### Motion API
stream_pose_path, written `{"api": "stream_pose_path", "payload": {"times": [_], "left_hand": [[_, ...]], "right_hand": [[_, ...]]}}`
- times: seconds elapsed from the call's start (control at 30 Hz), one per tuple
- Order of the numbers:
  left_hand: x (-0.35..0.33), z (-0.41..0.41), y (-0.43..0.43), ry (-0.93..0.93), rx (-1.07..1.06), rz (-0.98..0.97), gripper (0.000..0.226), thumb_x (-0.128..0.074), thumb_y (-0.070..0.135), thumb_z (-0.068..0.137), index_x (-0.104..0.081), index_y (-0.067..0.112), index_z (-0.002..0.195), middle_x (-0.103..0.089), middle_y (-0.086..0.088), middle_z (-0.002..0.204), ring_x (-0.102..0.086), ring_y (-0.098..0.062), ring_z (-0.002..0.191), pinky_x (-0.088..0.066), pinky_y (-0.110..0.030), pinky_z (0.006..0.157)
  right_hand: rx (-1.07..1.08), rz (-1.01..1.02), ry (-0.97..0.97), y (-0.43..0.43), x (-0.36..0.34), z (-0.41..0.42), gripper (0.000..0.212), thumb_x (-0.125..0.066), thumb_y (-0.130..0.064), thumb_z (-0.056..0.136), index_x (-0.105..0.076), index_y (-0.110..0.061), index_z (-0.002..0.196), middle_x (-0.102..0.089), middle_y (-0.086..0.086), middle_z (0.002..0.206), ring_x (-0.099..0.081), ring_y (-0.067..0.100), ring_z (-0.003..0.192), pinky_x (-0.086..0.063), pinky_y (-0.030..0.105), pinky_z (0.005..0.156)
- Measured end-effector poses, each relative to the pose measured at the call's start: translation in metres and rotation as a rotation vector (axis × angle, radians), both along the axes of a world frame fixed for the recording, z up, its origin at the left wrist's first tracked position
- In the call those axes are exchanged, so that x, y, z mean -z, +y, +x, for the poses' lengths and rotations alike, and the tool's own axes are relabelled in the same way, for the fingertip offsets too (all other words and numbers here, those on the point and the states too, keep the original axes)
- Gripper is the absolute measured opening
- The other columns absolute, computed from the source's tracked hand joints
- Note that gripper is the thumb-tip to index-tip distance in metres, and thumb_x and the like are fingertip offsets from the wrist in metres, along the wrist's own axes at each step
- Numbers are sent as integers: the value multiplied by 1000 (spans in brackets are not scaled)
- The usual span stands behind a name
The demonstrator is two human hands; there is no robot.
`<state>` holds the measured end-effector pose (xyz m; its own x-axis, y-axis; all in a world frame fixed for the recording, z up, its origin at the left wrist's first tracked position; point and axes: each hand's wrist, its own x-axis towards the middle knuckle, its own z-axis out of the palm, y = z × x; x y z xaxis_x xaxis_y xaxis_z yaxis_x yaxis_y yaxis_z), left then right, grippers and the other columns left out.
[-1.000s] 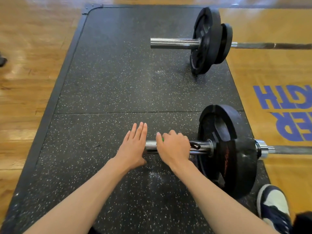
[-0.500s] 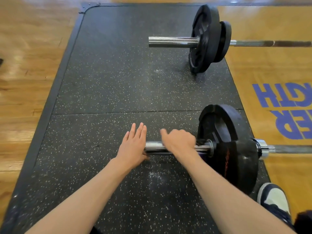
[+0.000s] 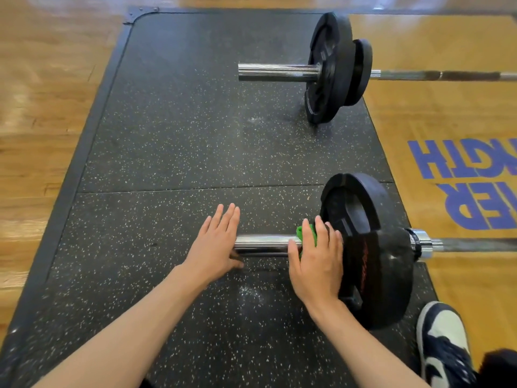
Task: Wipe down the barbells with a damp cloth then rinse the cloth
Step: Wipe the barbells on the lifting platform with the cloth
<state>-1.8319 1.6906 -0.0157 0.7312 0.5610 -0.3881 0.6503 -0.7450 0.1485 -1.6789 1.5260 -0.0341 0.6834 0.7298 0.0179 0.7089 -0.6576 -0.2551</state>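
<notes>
The left grip (image 3: 215, 243) is flat, its fingers straight and pressed together. Its palm rests against the free end of the near barbell (image 3: 265, 245), low over the rubber mat (image 3: 167, 135).

The right grip (image 3: 317, 264) lies over the same chrome sleeve, right beside the big black plate (image 3: 377, 247). Its fingers reach forward, nearly straight and close together, pressing a green cloth (image 3: 300, 233) down onto the sleeve. The thumb lies along the near side of the bar. The cloth is mostly hidden under the fingers, and only a bunched green edge shows between thumb and forefinger. Whether the fingertips hook round the far side of the sleeve cannot be told.

Past the plate, the barbell's collar and thin shaft run off to the right over the wooden floor (image 3: 42, 107).

A second barbell (image 3: 279, 71) lies well apart at the far end of the mat, parallel to the first, with two black plates (image 3: 330, 65) on it. Blue letters (image 3: 461, 177) are painted on the floor to the right. A dark blue and white shoe (image 3: 442, 340) stands at the lower right corner, just beside the near plate.
</notes>
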Motion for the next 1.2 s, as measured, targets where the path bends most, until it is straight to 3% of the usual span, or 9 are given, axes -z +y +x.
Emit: {"api": "stream_pose_path", "payload": {"times": [0.13, 0.33, 0.43, 0.57, 0.7, 0.83, 0.93, 1.07, 1.2], "left_hand": [[1, -2, -4, -37, 64, 35, 123, -70, 57, 83, 18, 14, 158, 22, 0, 165, 24, -22, 151, 8, -40, 125], [0, 3, -5, -3, 98, 25, 114, -66, 54, 89, 17, 15, 158, 22, 0, 165, 24, -24, 151, 4, -43, 126], [0, 4, -4, 14, 90, -3, 117, -66, 54, 88, 19, 14, 157, 23, 0, 165, 24, -25, 151, 2, -43, 126], [-4, -1, -3, 15, 62, -33, 122, -69, 54, 86, 23, 15, 156, 25, 0, 164, 25, -24, 150, 2, -43, 126], [-8, -10, 3, 58, -20, -23, 132, -76, 53, 81, 25, 11, 155, 27, -1, 162, 23, -26, 151, 2, -43, 126], [-10, -29, 12, 104, -152, -10, 112, -66, 29, 93, 25, 9, 154, 28, -5, 162, 23, -28, 151, 2, -43, 125], [-11, -44, 16, 200, -209, 14, 102, -58, 19, 95, 24, 7, 154, 24, -10, 165, 20, -32, 152, -1, -46, 126], [-10, -45, 17, 263, -196, -44, 117, -68, 23, 90, 29, 7, 152, 28, -10, 163, 21, -33, 152, -2, -47, 126], [-15, -32, 18, 215, -173, -43, 130, -78, 29, 83, 30, 8, 152, 30, -10, 163, 22, -33, 151, -2, -46, 126]], "right_hand": [[-38, 19, 46, 45, -10, -33, 64, -23, -53, 104, -59, -14, 140, -54, 8, 147, -44, 28, 137, -24, 47, 122], [-303, -48, 62, -1, -2, -38, 63, -24, -50, 106, -16, -22, 163, -8, 3, 170, -1, 24, 157, -6, 45, 128], [-104, -41, 37, -12, -3, -5, 63, -23, -48, 105, -33, -16, 158, -26, 8, 165, -17, 27, 154, -12, 44, 127], [44, -117, 88, 26, -17, 12, 76, -11, -54, 98, -75, -15, 108, -67, 7, 118, -56, 28, 112, -38, 43, 107], [-88, -205, 157, 80, -29, -13, 81, 2, -55, 88, -63, -15, 62, -68, 9, 79, -61, 32, 72, -49, 36, 78], [-467, -151, 19, 109, -22, -72, 74, -4, -40, 91, -75, -17, 91, -69, 8, 98, -62, 33, 83, -37, 38, 68], [-663, -87, -58, 110, -14, -79, 57, -25, -39, 101, -75, -19, 83, -69, 3, 97, -59, 28, 82, -45, 40, 70], [-869, 28, -145, 74, -6, -58, 39, -43, -38, 102, -77, -21, 92, -65, 4, 126, -58, 30, 113, -49, 42, 98], [-801, 88, -135, 52, 3, -50, 37, -47, -33, 104, -60, -23, 138, -48, 8, 151, -48, 29, 130, -41, 42, 113]]}}
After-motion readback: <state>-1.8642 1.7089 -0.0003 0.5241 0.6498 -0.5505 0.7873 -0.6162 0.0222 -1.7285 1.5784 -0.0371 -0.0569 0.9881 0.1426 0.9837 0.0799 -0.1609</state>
